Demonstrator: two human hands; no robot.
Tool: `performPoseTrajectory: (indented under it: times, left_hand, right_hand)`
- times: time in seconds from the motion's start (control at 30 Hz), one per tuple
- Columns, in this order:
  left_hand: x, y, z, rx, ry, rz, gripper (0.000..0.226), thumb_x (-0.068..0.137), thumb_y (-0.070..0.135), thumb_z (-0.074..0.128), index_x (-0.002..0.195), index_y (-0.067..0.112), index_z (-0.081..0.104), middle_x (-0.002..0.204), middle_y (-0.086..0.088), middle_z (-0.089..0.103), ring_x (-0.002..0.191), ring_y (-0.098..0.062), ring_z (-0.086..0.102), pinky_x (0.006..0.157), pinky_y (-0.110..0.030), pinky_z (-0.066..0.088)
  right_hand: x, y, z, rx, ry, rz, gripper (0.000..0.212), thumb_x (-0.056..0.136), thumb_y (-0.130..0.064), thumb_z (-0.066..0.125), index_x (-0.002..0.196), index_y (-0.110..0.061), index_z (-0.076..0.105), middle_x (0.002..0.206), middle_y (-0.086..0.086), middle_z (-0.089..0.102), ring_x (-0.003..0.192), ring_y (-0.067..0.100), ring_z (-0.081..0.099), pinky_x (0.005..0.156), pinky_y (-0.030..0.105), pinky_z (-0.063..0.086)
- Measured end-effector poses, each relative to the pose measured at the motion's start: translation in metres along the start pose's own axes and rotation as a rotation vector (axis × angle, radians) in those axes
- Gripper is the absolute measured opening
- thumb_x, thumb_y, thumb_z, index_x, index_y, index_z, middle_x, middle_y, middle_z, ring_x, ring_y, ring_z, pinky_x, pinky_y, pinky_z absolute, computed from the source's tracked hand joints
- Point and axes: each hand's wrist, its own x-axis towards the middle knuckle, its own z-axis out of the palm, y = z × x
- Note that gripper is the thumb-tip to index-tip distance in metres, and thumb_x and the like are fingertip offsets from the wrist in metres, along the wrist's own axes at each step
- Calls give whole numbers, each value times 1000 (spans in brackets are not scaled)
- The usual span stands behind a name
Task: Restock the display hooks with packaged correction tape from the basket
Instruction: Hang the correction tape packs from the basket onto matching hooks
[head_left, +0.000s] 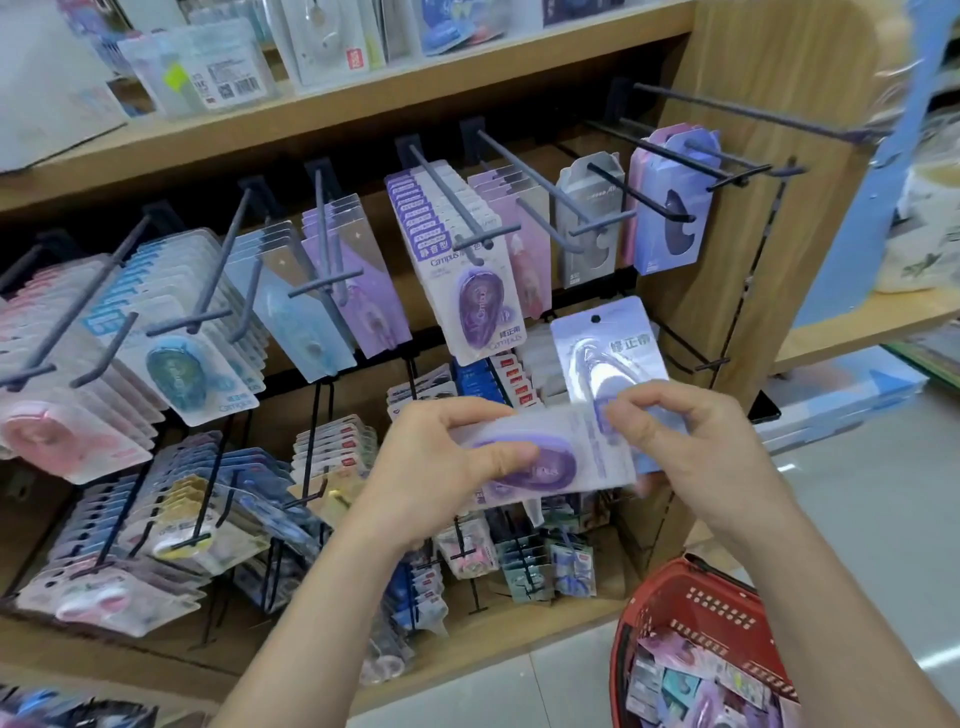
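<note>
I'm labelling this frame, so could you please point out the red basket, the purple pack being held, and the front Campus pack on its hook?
red basket (711, 605), head view, on its side wall.
held purple pack (558, 467), head view, on the purple dispenser.
front Campus pack (480, 306), head view, on its purple dispenser.

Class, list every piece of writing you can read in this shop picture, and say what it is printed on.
"Campus" and "静音型": front purple pack on its hook.
"Campus": front blue pack.
"修正带": upright pale pack.
Too blurred or small: held pack, top-shelf labels, packs in the red basket.
</note>
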Motion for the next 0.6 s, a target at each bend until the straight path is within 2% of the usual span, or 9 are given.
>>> performPoseTrajectory:
  times: [0.03, 0.1, 0.2, 0.3, 0.37, 0.43, 0.53, 0.6]
  left_hand:
    - [-3, -2, 2, -142, 98, 2, 26, 61, 37, 80, 85, 27, 77, 86, 3, 77, 80, -13, 70, 75, -31, 55]
    - [-8, -1, 11, -416, 215, -7, 23, 66, 34, 76, 86, 25, 77, 89, -4, 77, 78, -19, 71, 68, -30, 54]
    - [-16, 3, 30, -575, 251, -24, 31, 73, 33, 74, 99, 15, 74, 97, -10, 76, 84, -23, 70, 69, -31, 56]
    - [-14, 2, 27, -521, 247, -3, 27, 78, 34, 76, 98, 16, 75, 96, -6, 76, 85, -18, 70, 75, -29, 54]
    - [-10, 8, 16, -484, 228, 60, 16, 79, 27, 74, 94, 22, 76, 97, -3, 77, 89, -17, 69, 79, -31, 55]
    - [-3, 19, 7, -440, 202, 129, 15, 80, 22, 71, 94, 23, 76, 95, 0, 77, 89, -13, 69, 78, -28, 56]
    - [8, 35, 4, -326, 212, 189, 12, 87, 11, 71, 85, 22, 76, 83, 3, 76, 78, -8, 67, 71, -24, 55]
    - [15, 40, 4, -323, 273, 211, 18, 90, 9, 69, 81, 23, 76, 79, 4, 75, 76, -9, 65, 70, -26, 55]
  right_hand:
    - [-1, 1, 3, 67, -37, 46, 14, 67, -42, 70, 72, -30, 76, 88, -11, 70, 62, 0, 62, 47, 23, 51]
    - [-4, 7, 13, 101, -141, 64, 13, 68, -38, 69, 76, -35, 79, 90, -17, 73, 71, 1, 64, 50, 23, 52]
    - [-5, 13, 31, 120, -188, 27, 18, 79, -33, 66, 82, -22, 78, 85, -12, 71, 71, 8, 59, 49, 26, 51]
    - [0, 14, 34, -16, -128, -65, 23, 92, -28, 60, 76, -16, 71, 75, -16, 62, 68, 4, 54, 55, 35, 53]
    - [5, 16, 29, -168, -120, -111, 25, 96, -26, 59, 73, -18, 66, 78, -16, 59, 73, 9, 55, 69, 48, 56]
    - [7, 16, 27, -260, -115, -143, 23, 96, -31, 60, 74, -25, 65, 87, -13, 57, 82, 15, 57, 74, 55, 55]
    - [7, 10, 31, -260, -116, -187, 22, 94, -37, 58, 74, -38, 67, 90, -24, 59, 84, 10, 58, 71, 45, 56]
    - [6, 4, 34, -179, -126, -149, 19, 92, -39, 57, 77, -37, 68, 91, -22, 61, 78, 2, 58, 61, 34, 56]
